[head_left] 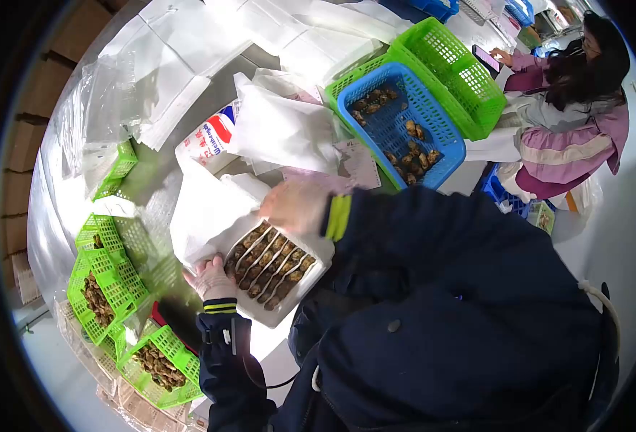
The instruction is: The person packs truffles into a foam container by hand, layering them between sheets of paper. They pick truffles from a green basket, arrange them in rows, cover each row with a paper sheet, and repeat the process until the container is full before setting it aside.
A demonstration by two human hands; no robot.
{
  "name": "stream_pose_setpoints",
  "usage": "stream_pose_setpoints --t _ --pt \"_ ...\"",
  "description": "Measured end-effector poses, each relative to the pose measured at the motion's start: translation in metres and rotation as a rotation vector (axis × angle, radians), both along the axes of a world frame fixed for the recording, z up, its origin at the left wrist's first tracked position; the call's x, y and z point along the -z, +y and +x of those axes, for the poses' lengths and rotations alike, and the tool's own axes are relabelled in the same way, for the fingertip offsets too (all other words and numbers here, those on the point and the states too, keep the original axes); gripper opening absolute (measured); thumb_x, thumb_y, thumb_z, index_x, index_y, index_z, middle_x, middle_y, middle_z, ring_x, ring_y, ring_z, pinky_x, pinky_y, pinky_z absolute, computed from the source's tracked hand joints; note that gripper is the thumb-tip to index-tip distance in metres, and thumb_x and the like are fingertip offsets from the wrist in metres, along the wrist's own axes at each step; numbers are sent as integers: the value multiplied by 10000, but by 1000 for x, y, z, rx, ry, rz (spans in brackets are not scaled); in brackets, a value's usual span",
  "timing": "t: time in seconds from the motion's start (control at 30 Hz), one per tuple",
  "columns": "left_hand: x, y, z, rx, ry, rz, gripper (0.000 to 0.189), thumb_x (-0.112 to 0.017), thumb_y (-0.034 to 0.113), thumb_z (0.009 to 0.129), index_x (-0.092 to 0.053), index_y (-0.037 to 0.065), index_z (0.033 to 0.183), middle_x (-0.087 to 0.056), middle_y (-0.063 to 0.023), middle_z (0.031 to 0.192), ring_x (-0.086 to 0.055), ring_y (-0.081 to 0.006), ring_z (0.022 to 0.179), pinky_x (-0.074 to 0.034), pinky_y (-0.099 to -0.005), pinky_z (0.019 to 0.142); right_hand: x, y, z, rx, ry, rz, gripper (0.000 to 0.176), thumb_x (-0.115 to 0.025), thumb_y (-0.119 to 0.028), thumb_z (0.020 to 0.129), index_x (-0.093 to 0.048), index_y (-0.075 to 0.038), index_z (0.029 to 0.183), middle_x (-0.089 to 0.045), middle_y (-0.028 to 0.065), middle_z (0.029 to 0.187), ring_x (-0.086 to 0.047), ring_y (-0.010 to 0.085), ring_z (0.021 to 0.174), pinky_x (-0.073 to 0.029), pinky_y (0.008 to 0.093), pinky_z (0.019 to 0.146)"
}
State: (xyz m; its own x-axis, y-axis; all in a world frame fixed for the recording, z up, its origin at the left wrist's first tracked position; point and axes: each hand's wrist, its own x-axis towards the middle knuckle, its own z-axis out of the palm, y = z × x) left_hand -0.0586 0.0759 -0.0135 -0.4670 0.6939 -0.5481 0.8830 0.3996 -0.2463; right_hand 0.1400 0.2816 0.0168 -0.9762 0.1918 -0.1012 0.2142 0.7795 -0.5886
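A white foam box (316,268) stands in front of me, holding rows of small brown lumpy pieces (271,265) with thin white strips between the rows. My left hand (211,279), in a thin clear glove, is at the box's left side, its fingers apart near the rim. Over the box's upper edge is my right hand (294,207); motion blurs its fingers, and what they touch is unclear. White sheet material (206,209) spreads from the box's upper left side.
A blue basket (451,147) with brown pieces rests on green baskets (487,108) at the upper right. Green baskets (109,277) with brown pieces stand at the left. A printed white package (210,140) lies beyond the box. A person (574,129) is at the right, holding a phone.
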Motion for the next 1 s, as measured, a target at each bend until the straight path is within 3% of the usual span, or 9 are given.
stream_pose_setpoints --t 0.17,0.4,0.47,0.53,0.67,0.73,0.83,0.9,1.0 --pt "14 -18 9 23 44 139 429 -676 250 724 -586 219 1142 -632 -6 1123 -471 -198 1216 -107 -642 1085 -8 129 142 764 -379 228 244 -510 -268 858 -654 -142 1011 -667 149 967 -633 343 930 -489 459 824" --pt "41 -24 -4 -38 71 21 342 -637 264 749 -604 216 1086 -643 -7 1093 -493 -202 1193 -131 -617 1093 54 175 143 817 -560 200 314 -521 -344 874 -630 -153 1097 -640 164 1066 -606 340 1004 -484 426 870" --pt "75 -51 -16 233 43 574 347 -613 283 767 -598 206 1105 -626 -8 1102 -515 -216 1153 -150 -598 1092 88 170 122 917 -629 218 360 -539 -360 850 -639 -82 1057 -639 221 1019 -621 364 968 -491 430 860" --pt "-9 6 61 263 -67 698 387 -635 191 750 -586 131 1129 -613 -38 1071 -547 -247 1040 -326 -536 1006 62 165 127 954 -578 144 354 -544 -361 845 -650 -73 1022 -650 218 980 -630 362 947 -495 432 842" --pt "-41 75 140 -529 -1430 837 546 -643 146 867 -423 2 1346 -530 -158 1258 -530 -274 1131 -452 -331 893 -8 122 145 1137 -116 -206 349 -684 -349 811 -662 -33 957 -688 140 838 -669 250 802 -507 318 767" --pt "-54 131 177 -701 -1838 915 519 -549 160 941 -354 13 1399 -457 -143 1347 -547 -234 1098 -486 -321 882 6 86 145 699 200 -293 287 -699 -227 825 -655 -47 1045 -657 90 944 -643 190 819 -483 266 821" --pt "-43 171 175 -897 -1690 847 232 -528 107 948 -574 47 1167 -632 -88 1038 -617 -157 812 -525 -268 632 -4 116 132 479 -205 -295 279 -585 -346 859 -646 -97 968 -653 164 938 -630 328 885 -495 403 787" --pt "-12 136 138 -977 -1614 1007 161 -542 104 940 -616 41 1069 -655 -68 921 -608 -134 705 -518 -257 598 37 153 143 1034 97 -275 284 -540 -351 874 -638 -99 960 -650 180 981 -619 352 931 -486 440 812" --pt "-24 101 92 -1031 -1265 1156 184 -513 125 960 -593 23 1092 -643 -82 953 -600 -135 769 -511 -251 664 139 197 129 931 -250 56 181 -558 -266 872 -606 -94 903 -633 175 815 -626 333 771 -487 435 688"
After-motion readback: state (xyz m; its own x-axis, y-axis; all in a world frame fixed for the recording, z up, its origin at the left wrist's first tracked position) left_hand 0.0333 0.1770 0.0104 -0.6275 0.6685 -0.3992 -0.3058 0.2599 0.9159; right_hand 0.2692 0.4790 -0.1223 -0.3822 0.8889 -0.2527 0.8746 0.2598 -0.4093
